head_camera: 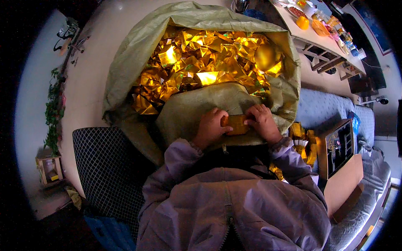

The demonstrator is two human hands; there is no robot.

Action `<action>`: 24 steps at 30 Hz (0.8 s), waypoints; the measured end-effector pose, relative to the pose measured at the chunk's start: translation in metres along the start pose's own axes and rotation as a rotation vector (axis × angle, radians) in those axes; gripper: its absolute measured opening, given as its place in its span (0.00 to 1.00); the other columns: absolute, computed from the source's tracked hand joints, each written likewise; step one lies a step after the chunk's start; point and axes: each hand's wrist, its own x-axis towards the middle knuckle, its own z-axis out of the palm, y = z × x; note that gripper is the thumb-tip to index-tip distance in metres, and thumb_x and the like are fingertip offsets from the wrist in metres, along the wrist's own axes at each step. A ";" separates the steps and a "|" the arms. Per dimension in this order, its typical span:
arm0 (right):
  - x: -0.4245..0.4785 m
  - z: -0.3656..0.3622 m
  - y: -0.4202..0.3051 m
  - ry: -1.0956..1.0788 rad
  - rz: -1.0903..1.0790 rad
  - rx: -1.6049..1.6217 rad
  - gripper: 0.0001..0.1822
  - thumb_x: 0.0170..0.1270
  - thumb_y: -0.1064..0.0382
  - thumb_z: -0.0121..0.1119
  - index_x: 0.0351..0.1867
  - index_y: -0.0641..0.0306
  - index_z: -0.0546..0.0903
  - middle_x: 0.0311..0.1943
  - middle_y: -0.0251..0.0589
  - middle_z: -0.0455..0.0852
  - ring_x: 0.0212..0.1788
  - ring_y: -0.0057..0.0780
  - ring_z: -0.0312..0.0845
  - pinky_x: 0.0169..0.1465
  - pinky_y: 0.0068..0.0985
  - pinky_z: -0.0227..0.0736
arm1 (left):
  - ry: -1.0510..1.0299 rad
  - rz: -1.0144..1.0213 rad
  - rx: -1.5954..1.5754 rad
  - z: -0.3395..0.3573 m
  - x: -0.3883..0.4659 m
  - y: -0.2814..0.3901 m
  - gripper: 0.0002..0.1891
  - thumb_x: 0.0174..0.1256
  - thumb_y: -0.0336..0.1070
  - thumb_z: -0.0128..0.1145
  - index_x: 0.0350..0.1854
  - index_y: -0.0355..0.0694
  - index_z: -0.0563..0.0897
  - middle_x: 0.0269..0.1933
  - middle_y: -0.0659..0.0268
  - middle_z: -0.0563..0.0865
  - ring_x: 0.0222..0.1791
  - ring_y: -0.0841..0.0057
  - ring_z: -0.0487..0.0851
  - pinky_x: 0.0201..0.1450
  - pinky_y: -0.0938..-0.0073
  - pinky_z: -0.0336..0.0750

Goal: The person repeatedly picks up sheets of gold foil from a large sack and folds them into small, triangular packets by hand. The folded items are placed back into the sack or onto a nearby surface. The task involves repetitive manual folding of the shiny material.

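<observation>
Between my two hands lies a piece of gold foil paper [237,125], flat over the near flap of a large woven sack. My left hand [214,125] grips its left end between thumb and fingers. At its right end, my right hand [263,121] pinches the edge. Just beyond my hands the olive-green woven sack [132,47] gapes wide, filled with many folded gold foil paper pieces [209,56]. Part of the foil piece is hidden under my fingers.
Bundles of gold foil paper [301,138] and an opened cardboard box [344,185] rest on a covered seat to the right. A dark patterned cushion or seat [103,163] is at the left. A table [290,23] with dishes, fruit and bottles stands at the upper right.
</observation>
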 end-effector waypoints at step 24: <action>-0.011 0.001 -0.005 0.088 -0.060 -0.052 0.17 0.54 0.59 0.71 0.46 0.58 0.85 0.47 0.41 0.85 0.52 0.46 0.77 0.56 0.40 0.71 | 0.087 0.253 0.043 0.009 0.003 -0.004 0.17 0.57 0.34 0.69 0.49 0.41 0.82 0.49 0.56 0.82 0.51 0.51 0.81 0.54 0.56 0.77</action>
